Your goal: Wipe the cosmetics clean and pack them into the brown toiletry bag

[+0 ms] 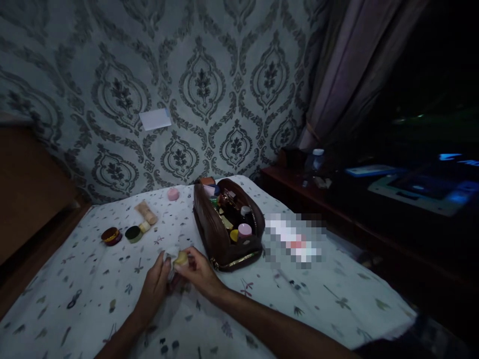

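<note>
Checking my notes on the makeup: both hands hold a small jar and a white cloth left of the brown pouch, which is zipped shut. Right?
Not quite: the head view shows the brown pouch open, little containers showing inside. The rest holds: the left hand and right hand hold a small jar and a white cloth left of it.

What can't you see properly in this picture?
Head view:
Yellowish thing: mostly covered by the right hand, left hand and white cloth.
Patch beside the brown bag: blurred into squares.
Shelf at right: too dark; its things are unclear.
</note>
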Motion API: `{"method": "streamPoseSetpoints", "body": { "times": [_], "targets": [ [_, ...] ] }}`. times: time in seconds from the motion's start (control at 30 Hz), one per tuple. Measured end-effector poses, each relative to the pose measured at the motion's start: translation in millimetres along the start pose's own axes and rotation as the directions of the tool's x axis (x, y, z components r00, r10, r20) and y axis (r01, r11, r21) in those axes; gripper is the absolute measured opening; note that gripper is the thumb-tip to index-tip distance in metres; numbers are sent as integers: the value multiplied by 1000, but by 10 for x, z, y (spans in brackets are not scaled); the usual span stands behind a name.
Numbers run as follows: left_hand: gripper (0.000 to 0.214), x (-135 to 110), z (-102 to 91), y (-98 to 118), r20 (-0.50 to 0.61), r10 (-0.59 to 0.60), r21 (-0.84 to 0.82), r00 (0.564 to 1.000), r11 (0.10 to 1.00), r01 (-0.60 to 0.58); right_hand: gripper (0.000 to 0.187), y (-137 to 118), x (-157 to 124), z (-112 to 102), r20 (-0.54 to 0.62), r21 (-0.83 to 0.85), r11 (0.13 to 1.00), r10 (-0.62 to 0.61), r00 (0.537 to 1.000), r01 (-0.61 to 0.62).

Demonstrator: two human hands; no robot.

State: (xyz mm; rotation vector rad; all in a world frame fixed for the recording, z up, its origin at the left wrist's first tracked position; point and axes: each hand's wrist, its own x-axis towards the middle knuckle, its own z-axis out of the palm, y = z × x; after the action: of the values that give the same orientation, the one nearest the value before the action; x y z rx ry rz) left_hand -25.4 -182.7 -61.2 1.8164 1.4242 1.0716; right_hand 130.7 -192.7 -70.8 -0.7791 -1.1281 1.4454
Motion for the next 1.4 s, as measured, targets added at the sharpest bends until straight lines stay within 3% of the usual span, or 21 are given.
{"method": "streamPoseSetpoints", "body": {
  "times": [0.27, 0.4, 0.5, 0.67, 0.77, 0.93, 1.07, 1.13, 1.27, 1.4],
  "targets": [
    [44, 0, -117, 189, 205, 221, -48, 954, 975, -215, 49, -130, -16, -26, 25, 66, 992, 103, 994, -105],
    [41, 54, -206, 204, 339, 231, -96, 912, 973, -211, 49, -181, -11, -69, 46, -11, 991, 136, 990, -136],
    [37, 89, -229, 195, 370, 221, -102, 902, 975, -197, 47, -213, -33, -75, 84, 41, 979, 196, 977, -200],
    [32, 55, -193, 166, 289, 238, -104, 927, 971, -217, 41, -196, -34, -81, 70, 173, 955, 232, 970, -241],
    [29, -4, -149, 111, 188, 321, -55, 928, 947, -316, 37, -172, -10, -100, 82, 231, 942, 232, 969, -245],
    [35, -51, -107, 6, 123, 554, 125, 823, 814, -567, 32, -141, -2, -85, 115, 322, 904, 257, 960, -281],
    [47, -29, -134, -12, 159, 638, 318, 754, 690, -651, 37, -116, -21, -44, 177, 389, 859, 284, 942, -332],
    [51, -18, -154, -3, 177, 660, 337, 730, 656, -675, 38, -118, -35, -29, 163, 384, 855, 310, 937, -349],
    [49, -10, -170, 9, 164, 688, 256, 707, 663, -704, 38, -149, -59, -16, 106, 398, 839, 360, 927, -371],
    [44, -9, -159, -27, 148, 671, 167, 726, 707, -687, 39, -183, -64, -17, 145, 425, 815, 368, 918, -394]
  ]
}}
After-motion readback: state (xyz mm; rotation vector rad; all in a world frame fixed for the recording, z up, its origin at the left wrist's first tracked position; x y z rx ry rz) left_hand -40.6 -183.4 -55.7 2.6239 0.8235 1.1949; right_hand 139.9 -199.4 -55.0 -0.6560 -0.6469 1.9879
